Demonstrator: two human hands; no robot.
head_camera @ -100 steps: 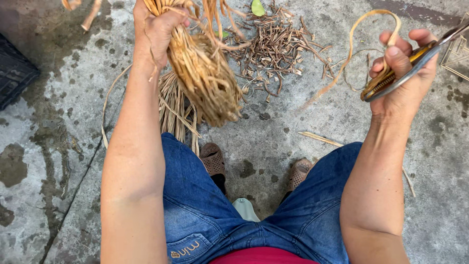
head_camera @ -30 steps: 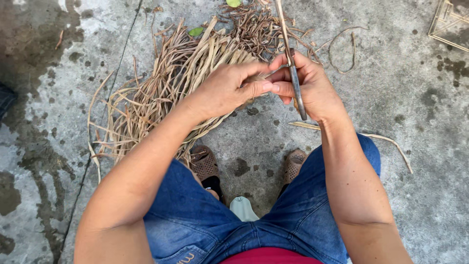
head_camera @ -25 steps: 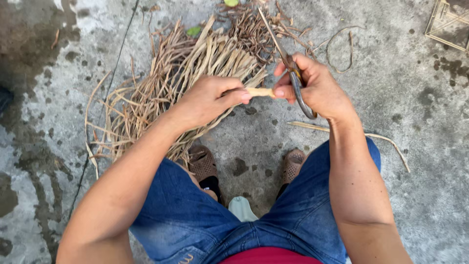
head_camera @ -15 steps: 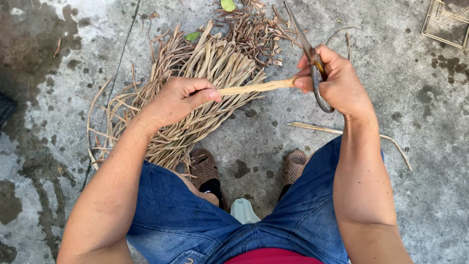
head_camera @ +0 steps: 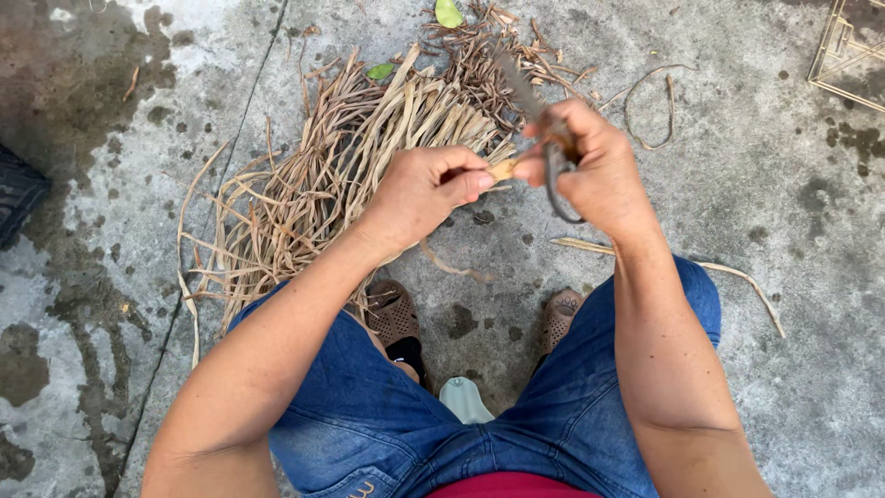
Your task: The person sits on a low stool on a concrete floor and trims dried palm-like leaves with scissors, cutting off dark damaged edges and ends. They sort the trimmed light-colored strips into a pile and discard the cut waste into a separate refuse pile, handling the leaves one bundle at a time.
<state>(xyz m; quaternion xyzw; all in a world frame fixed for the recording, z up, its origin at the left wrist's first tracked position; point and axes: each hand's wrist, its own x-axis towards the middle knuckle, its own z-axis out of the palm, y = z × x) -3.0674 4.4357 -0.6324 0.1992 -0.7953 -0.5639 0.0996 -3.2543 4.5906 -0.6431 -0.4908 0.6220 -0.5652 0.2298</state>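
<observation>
Dried strips [head_camera: 313,175] heaped beyond both hands [head_camera: 516,180], on concrete [head_camera: 756,184].

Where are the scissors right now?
In the head view the scissors are in the right hand, just right of centre, above the pile of dry plant strips, beside the left hand.
</observation>
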